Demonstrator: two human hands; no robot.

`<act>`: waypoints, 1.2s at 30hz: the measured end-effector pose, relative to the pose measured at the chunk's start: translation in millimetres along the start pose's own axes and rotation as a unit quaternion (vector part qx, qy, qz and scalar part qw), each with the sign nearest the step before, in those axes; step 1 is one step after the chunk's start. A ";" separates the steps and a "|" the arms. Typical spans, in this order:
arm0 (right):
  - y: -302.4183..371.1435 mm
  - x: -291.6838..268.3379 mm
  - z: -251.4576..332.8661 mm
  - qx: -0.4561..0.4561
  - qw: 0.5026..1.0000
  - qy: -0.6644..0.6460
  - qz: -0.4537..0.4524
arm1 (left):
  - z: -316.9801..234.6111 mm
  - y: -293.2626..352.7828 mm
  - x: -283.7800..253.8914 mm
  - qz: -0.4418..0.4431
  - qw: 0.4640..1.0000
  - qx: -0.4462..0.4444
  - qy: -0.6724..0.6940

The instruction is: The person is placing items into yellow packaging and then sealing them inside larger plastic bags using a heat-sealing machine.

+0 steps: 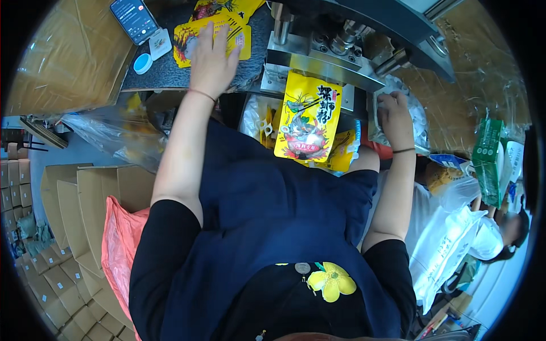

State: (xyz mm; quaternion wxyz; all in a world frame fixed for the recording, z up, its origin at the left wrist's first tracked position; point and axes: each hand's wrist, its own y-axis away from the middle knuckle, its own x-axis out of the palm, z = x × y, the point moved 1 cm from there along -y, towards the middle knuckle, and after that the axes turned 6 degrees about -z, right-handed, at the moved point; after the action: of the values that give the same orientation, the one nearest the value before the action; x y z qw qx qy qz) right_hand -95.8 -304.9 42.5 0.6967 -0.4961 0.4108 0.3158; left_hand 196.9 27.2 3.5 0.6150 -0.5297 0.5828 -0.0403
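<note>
The worktop [162, 80] has a dark blue-grey covering. Near its left edge lie a phone [134, 20] with its screen lit and a small white item [160, 44]; a round blue-topped lid [143, 63] sits by the front left corner. A large carton [68, 62] stands just beside the left edge, and a metal machine [324, 61] stands at the right edge.

On the floor at left are open cartons [116, 184], a pink bag [120, 244] and many stacked cartons [57, 284]. At right, a person in white [488, 236] is near a large white bag [441, 256], with a green box [488, 162] closer to the machine.

1 yellow pouch [307, 122] has its top edge under the machine's bar, its lower part toward the lap; whether the bar grips it cannot be told. It lies between the 2 hands, apart from both. Other pouches [242, 42] lie overlapping on the worktop, right of the lid. The left hand [215, 61] is over them, fingers spread apart. The right hand [396, 116], fingers bent, is at clear plastic [420, 116] right of the machine; I cannot tell if it grips.
</note>
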 end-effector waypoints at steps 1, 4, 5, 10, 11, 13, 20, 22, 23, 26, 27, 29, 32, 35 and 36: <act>-2.7 -2.7 6.2 0.062 0.996 -0.018 0.068 | 20.5 10.3 6.4 0.071 0.993 0.018 -0.092; 8.2 1.5 5.9 0.120 0.990 0.004 0.070 | -14.2 32.9 -27.6 0.178 0.975 0.102 -0.083; 9.5 3.0 -1.1 0.121 0.990 0.003 0.070 | -26.0 43.6 -40.8 0.142 0.982 0.115 -0.053; 6.8 -0.4 -19.8 0.000 0.998 -0.044 0.054 | -33.5 62.2 -67.9 0.059 0.993 -0.012 0.098; 7.8 0.6 -18.9 0.000 0.997 -0.043 0.056 | -39.2 64.4 -71.9 0.103 0.945 -0.178 0.254; 6.4 0.9 -15.6 0.010 0.999 -0.042 0.006 | -48.8 71.4 -70.4 0.193 0.872 -0.242 0.378; 21.2 -17.9 20.1 0.084 0.974 -0.196 -0.072 | -108.3 71.2 -63.7 0.343 0.769 -0.273 0.466; 16.4 -24.7 66.3 0.026 0.959 -0.276 -0.059 | -120.9 74.5 -59.4 0.356 0.766 -0.265 0.465; 16.9 -23.9 87.3 0.068 0.925 -0.373 -0.025 | -126.9 77.6 -57.3 0.368 0.764 -0.258 0.463; 2.5 -38.1 125.0 -0.013 0.926 -0.377 -0.009 | -147.9 80.5 -53.9 0.387 0.730 -0.255 0.502; -0.6 -37.6 122.4 -0.028 0.936 -0.351 0.017 | -153.7 80.2 -53.9 0.385 0.698 -0.266 0.542; -6.5 -37.1 107.7 -0.064 0.939 -0.333 0.056 | -154.4 91.5 -49.9 0.418 0.583 -0.331 0.613; -2.8 -44.8 91.1 -0.103 0.919 -0.350 0.152 | -167.4 93.7 -53.8 0.463 0.495 -0.345 0.649; -0.6 -46.0 88.9 -0.065 0.928 -0.348 0.116 | -175.1 95.7 -48.8 0.491 0.430 -0.369 0.662; 0.6 -45.4 87.1 -0.009 0.935 -0.350 0.062 | -174.5 97.9 -47.2 0.477 0.420 -0.382 0.671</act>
State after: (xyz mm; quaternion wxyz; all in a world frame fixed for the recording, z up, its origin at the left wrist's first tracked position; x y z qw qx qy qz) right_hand -94.8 -223.4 97.3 0.7710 -0.3337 0.1678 0.5158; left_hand -6.2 -4.1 8.9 -0.3156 -0.1524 0.9255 0.1433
